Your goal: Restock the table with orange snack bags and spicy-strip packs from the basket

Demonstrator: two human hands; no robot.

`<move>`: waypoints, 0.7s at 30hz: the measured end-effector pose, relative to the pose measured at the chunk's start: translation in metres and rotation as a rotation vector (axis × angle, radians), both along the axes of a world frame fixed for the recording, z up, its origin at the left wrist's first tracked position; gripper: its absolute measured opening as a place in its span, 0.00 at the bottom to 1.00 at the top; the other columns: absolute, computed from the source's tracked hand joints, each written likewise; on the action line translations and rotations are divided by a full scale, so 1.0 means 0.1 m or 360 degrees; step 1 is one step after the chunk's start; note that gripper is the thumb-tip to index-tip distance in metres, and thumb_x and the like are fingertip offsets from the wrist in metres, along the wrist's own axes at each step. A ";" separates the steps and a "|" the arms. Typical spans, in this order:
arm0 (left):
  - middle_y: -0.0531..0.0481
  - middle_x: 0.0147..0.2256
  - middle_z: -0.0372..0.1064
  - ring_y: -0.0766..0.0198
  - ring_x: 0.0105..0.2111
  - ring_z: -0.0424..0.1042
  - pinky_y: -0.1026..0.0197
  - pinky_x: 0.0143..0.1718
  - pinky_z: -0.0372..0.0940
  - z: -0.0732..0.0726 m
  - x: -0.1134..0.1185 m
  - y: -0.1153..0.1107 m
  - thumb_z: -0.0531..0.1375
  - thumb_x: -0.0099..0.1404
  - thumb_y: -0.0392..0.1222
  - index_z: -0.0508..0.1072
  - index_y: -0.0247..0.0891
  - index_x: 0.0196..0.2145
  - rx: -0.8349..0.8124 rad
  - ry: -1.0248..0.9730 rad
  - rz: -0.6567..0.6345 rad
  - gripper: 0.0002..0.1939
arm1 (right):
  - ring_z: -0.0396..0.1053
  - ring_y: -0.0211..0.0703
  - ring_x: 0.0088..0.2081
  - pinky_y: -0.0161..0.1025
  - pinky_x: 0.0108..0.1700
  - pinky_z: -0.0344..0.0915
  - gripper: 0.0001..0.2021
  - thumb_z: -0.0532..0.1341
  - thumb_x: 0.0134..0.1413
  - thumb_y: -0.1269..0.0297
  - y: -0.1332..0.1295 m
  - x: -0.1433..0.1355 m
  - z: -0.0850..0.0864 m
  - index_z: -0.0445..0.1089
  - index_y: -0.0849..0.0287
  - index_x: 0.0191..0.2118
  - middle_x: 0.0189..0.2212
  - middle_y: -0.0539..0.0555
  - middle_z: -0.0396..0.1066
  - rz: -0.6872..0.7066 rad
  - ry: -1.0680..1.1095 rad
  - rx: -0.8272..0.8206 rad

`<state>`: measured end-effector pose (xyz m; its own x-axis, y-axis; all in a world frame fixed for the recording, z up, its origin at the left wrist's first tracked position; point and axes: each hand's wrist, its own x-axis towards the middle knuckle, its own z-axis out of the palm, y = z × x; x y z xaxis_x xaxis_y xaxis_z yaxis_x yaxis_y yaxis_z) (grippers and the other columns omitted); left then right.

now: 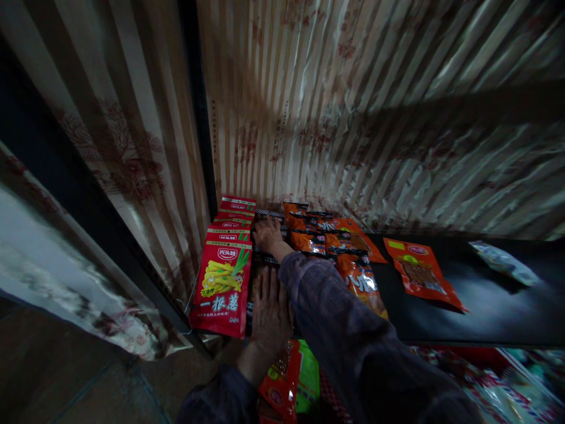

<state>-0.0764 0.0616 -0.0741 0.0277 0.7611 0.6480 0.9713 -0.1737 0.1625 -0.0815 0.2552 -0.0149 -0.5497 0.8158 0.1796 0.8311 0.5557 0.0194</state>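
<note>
My left hand (270, 309) lies flat with fingers stretched out, palm down on a dark snack packet near the shelf's front edge. Farther back, my right hand (268, 235) rests on black packets (265, 215) with checkered edges, its fingers spread. Most of these packets are hidden under the hands. Along their left side runs an overlapping row of red snack bags (225, 282) with yellow sticks and green onions printed on them. Orange-and-black snack packets (308, 240) stand in rows to the right, partly behind my right sleeve.
A dark shelf (477, 312) bears an orange packet (417, 271) and a pale packet (503, 262) on the right. Patterned sheeting (375, 118) covers back and side; a black post (196, 106) stands left. Below are orange and green packets (308, 377) and a box of packets (489, 377).
</note>
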 end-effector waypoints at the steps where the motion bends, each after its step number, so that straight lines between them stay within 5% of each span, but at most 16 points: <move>1: 0.35 0.60 0.56 0.45 0.63 0.46 0.40 0.59 0.51 0.00 0.00 0.00 0.54 0.61 0.44 0.65 0.31 0.54 0.0001 -0.0002 0.0000 0.24 | 0.41 0.60 0.65 0.58 0.62 0.30 0.22 0.46 0.60 0.61 0.00 0.00 0.00 0.62 0.64 0.56 0.57 0.61 0.63 -0.0006 0.0005 -0.0003; 10: 0.35 0.59 0.57 0.44 0.63 0.46 0.39 0.59 0.51 -0.01 0.00 0.01 0.53 0.62 0.44 0.65 0.31 0.54 -0.0059 -0.0049 -0.0042 0.24 | 0.40 0.60 0.65 0.58 0.62 0.33 0.27 0.43 0.61 0.60 0.00 -0.01 -0.02 0.50 0.62 0.64 0.62 0.59 0.55 -0.0033 0.0053 -0.0078; 21: 0.35 0.60 0.56 0.44 0.64 0.45 0.40 0.59 0.50 -0.01 0.00 0.02 0.54 0.61 0.44 0.63 0.31 0.56 -0.0097 -0.0013 -0.0027 0.26 | 0.38 0.60 0.66 0.57 0.63 0.32 0.27 0.42 0.61 0.58 -0.03 -0.02 -0.01 0.54 0.66 0.62 0.63 0.60 0.53 -0.0067 -0.0030 -0.0135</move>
